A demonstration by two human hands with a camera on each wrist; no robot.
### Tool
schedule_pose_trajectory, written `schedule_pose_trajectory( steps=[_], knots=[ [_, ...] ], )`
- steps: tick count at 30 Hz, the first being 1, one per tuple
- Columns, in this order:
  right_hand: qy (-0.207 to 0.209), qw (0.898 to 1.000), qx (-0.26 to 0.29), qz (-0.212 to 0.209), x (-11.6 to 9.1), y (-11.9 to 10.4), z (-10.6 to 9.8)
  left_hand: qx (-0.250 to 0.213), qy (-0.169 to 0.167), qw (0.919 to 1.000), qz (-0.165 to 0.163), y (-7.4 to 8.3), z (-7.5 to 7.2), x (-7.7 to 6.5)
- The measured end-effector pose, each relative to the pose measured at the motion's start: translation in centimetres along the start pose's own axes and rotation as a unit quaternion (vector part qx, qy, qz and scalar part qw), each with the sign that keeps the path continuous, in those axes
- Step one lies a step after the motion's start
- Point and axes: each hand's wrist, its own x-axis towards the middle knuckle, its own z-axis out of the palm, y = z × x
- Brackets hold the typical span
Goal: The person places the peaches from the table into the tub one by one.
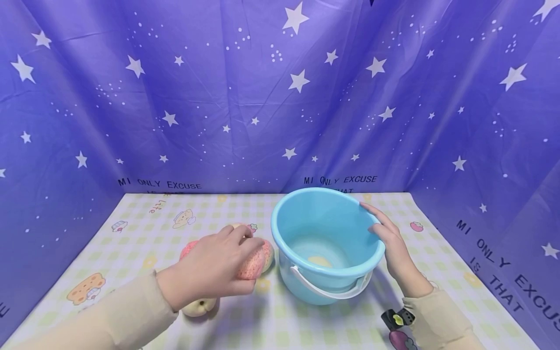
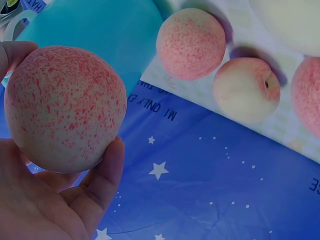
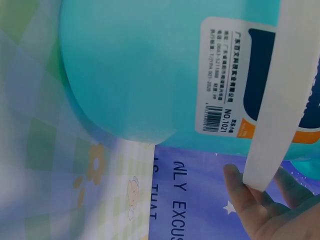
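My left hand (image 1: 214, 262) grips a pink-speckled peach (image 2: 65, 110) between thumb and fingers, just left of a light blue bucket (image 1: 330, 287). The bucket stands upright, its white handle (image 1: 323, 291) hanging down on the near side. At the bucket's right rim is my right hand (image 1: 395, 248), thumb over the edge and fingers along the outside. The right wrist view shows its fingers (image 3: 245, 200) beside the white handle and a printed label (image 3: 217, 75) on the bucket wall. A pale yellowish patch (image 1: 319, 261) shows on the bucket's floor.
More peaches lie around my left hand: a pale one (image 1: 199, 307) nearer me, a pink one (image 1: 188, 248) behind the hand, others (image 2: 191, 44) (image 2: 246, 90) beyond it. A checkered cloth (image 1: 131, 257) covers the table. Blue star-patterned curtains (image 1: 245, 97) enclose the back and sides.
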Motion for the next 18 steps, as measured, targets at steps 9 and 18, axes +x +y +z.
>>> schedule_pose_trajectory(
  steps=[9, 18],
  knots=[
    [0.000, 1.000, 0.002, -0.001, 0.0, 0.1, 0.0, 0.004, 0.010, 0.9999, 0.007, -0.2, -1.0, 0.7],
    [0.001, 1.000, -0.001, 0.001, 0.0, 0.1, 0.0, 0.017, 0.008, 0.9998, 0.005, -0.3, -2.1, 1.5]
  ],
)
